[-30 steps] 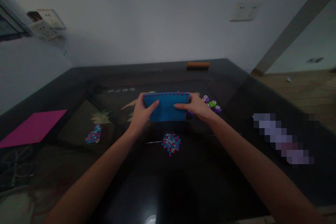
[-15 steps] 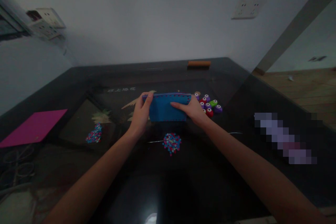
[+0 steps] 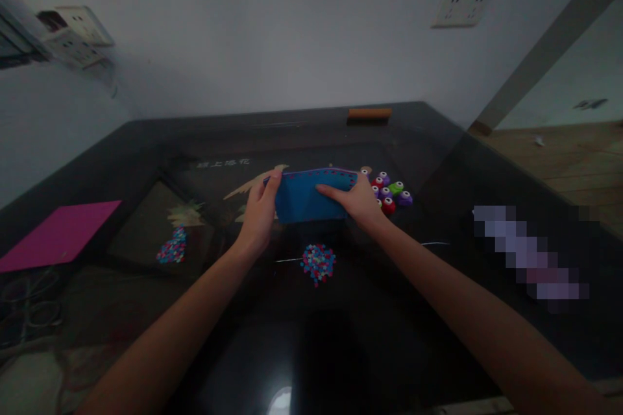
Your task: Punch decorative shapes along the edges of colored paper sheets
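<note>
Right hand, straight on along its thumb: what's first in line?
The blue piece, which the right hand is holding. Across its face, probably the left hand at the opposite end, though depth is hard to judge from this one view.

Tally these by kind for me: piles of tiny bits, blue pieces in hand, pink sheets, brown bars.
Piles of bits: 2
Blue piece: 1
Pink sheet: 1
Brown bar: 1
Total: 5
</note>
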Demonstrator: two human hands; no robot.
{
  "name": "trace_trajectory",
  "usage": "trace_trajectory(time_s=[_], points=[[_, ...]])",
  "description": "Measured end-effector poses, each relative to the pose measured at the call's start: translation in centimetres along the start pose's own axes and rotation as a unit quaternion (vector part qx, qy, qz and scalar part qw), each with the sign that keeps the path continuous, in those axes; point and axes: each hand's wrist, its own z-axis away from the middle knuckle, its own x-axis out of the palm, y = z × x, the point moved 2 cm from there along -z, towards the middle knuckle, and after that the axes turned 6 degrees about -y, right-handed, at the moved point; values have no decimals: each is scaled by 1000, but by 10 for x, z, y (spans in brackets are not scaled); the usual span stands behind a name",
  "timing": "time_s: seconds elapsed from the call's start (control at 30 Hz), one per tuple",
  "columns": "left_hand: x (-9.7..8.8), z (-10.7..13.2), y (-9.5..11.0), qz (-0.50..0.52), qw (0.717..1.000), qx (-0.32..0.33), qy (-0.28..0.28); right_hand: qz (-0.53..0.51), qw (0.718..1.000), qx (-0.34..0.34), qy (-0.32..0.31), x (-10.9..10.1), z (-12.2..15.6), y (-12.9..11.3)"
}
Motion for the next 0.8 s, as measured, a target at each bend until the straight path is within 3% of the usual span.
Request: trace_trajectory(time_s=[0.4,0.8], points=[[5,5,6,-40,997,31,-55,16,999,-28,-5,0,-1,1],[2,5,3,-32,998,9,-55,18,999,-21,-29,0,1,2]])
